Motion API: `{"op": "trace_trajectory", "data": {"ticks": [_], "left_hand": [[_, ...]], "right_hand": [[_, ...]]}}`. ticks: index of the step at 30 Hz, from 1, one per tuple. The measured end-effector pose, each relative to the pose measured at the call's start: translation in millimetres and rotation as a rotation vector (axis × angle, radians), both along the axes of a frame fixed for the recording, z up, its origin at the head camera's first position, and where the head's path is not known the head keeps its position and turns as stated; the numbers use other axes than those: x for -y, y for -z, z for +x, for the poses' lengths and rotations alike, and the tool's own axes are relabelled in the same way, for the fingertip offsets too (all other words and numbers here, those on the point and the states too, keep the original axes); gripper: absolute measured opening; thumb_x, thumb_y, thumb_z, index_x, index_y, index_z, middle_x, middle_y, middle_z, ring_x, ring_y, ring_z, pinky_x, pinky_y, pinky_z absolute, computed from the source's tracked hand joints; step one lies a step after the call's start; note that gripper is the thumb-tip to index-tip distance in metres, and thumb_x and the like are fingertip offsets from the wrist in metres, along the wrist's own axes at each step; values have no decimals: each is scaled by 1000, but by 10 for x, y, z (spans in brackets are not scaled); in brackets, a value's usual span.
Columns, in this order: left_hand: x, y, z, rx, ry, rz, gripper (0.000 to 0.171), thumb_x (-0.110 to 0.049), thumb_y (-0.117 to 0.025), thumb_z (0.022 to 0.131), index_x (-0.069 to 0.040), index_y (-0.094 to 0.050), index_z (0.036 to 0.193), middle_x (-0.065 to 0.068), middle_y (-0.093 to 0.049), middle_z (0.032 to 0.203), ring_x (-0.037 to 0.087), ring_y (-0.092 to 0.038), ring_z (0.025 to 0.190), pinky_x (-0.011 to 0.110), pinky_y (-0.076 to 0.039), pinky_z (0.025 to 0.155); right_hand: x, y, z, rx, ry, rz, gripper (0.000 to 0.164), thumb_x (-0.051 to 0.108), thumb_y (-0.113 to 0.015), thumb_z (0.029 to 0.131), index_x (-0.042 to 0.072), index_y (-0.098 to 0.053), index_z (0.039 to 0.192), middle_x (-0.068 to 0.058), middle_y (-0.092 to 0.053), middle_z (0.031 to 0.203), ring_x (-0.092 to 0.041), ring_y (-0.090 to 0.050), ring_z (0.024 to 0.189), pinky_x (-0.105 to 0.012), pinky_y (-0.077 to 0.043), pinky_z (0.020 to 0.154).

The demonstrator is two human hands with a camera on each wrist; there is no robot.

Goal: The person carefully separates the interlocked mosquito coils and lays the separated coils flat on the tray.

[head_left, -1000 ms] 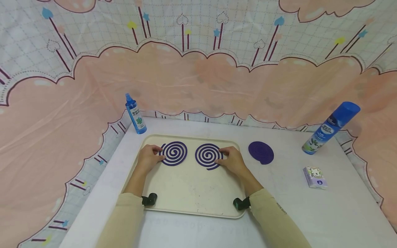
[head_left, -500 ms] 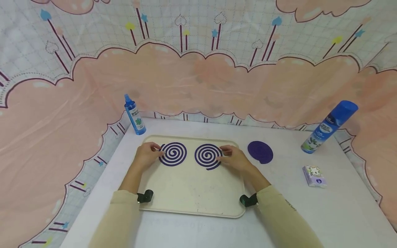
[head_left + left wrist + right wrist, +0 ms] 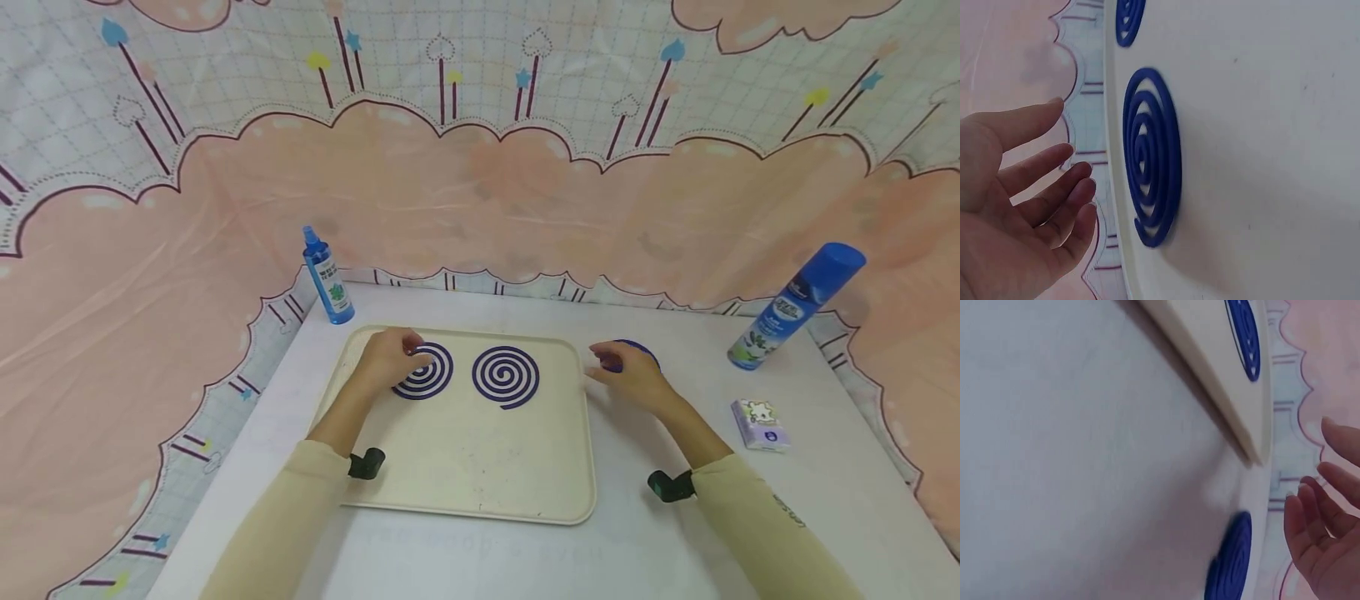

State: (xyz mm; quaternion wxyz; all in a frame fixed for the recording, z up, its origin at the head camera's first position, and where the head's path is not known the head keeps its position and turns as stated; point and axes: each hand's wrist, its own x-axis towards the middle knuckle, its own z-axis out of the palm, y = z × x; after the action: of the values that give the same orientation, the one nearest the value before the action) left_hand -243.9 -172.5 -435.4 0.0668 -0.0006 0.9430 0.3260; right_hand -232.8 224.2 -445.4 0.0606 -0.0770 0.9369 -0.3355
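Note:
Two dark blue mosquito coils lie flat on a cream tray: the left coil (image 3: pixel 431 385) and the right coil (image 3: pixel 506 377). My left hand (image 3: pixel 386 358) hovers over the left coil's near-left side, covering part of it. In the left wrist view the left hand (image 3: pixel 1035 200) has loosely bent fingers with nothing between them, apart from the coil. Beyond the tray's right edge my right hand (image 3: pixel 633 375) is above a denser, tightly wound coil (image 3: pixel 637 343), mostly hidden by it. In the right wrist view the right hand (image 3: pixel 1329 519) holds nothing and that coil (image 3: pixel 1232 562) lies on the table.
The cream tray (image 3: pixel 480 467) has a raised rim and sits on a white table (image 3: pixel 480 554). A blue spray bottle (image 3: pixel 328 279) stands behind it at left. A blue aerosol can (image 3: pixel 795 308) and a small purple-white box (image 3: pixel 761 425) are at right. Patterned cloth hangs behind.
My right hand has left the right coil and moved right, off the tray, over the dense coil. My left hand has let go of the left coil and shifted slightly right and up.

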Motion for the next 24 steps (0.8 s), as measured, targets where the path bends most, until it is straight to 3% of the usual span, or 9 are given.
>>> {"op": "trace_trajectory", "data": {"ticks": [7,24], "left_hand": [[-346,59,-59,-58,117,-53,42,-30,-75,92,-5,-69,125,16,-70,122,31,-63,114,47,-53,102],[-1385,129,-270,-135,297,2,40,-30,-76,92,-4,-71,121,15,-73,117,28,-65,109,42,-55,97]], "right_hand": [[-384,-22,92,4,44,58,55,33,-68,98,3,-55,142,-27,-57,143,-45,-57,130,-58,-51,106],[-903,126,157,84,128,43,65,43,-62,101,3,-46,150,-27,-50,150,-48,-47,137,-64,-45,109]]}}
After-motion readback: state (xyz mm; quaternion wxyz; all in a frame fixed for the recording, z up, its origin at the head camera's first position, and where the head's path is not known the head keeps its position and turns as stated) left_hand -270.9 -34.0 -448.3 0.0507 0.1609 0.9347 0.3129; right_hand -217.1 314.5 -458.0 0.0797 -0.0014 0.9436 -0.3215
